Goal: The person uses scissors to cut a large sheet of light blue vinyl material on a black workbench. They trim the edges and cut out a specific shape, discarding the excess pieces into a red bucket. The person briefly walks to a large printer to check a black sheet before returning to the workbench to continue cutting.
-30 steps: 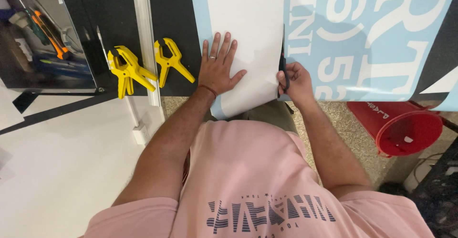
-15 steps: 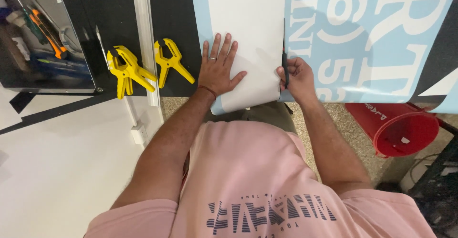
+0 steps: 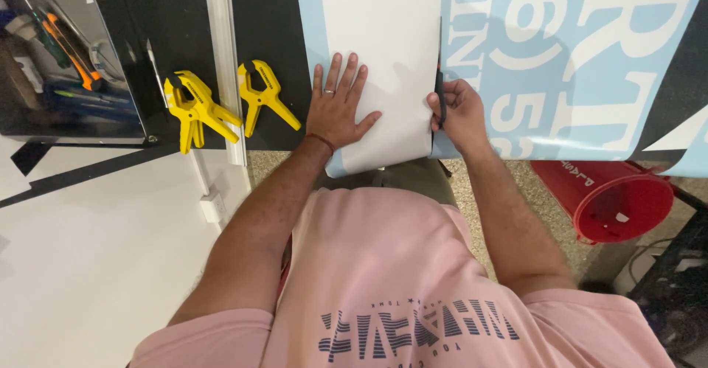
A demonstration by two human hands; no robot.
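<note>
My left hand lies flat with spread fingers on a white sheet that is laid over a light blue printed banner on a black table. My right hand grips a thin dark cutting tool at the right edge of the white sheet, where a dark cut line runs up between the sheet and the blue print. The tool's blade is hidden against the seam.
Two yellow spring clamps lie on the black table left of my left hand, beside a white rail. A red bucket lies on its side on the floor at right. Tools sit in a tray at far left.
My right hand with the cutting tool has shifted slightly upward along the sheet's right edge. The left hand has stayed flat in place.
</note>
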